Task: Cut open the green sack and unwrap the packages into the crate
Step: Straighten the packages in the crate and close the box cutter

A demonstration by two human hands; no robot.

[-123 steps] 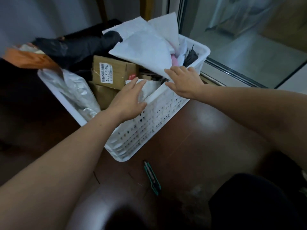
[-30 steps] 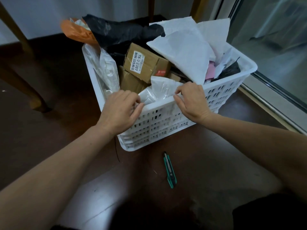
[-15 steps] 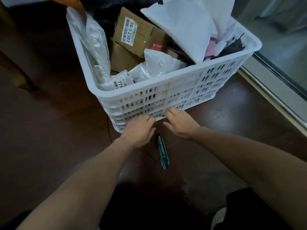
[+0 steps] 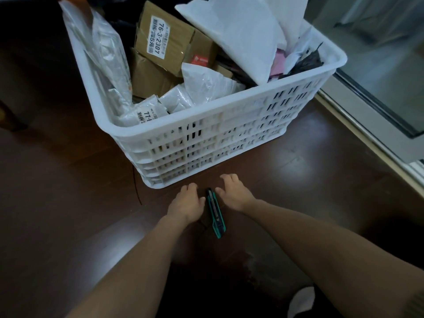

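A white slatted crate stands on the dark wooden floor, filled with cardboard boxes, white plastic mailers and crumpled wrapping. A green utility knife lies on the floor just in front of the crate. My left hand is down by the floor to the left of the knife, fingers relaxed and pointing at the crate. My right hand is down to the right of the knife, fingers spread. Neither hand holds anything. No green sack is in view.
A sliding glass door with a metal track runs along the right. Dark floor stretches to the left. A dark garment and a white scrap lie at the bottom edge.
Both hands have left the crate's rim and its mailer and dropped to the floor on either side of the knife. The view has tilted downward.
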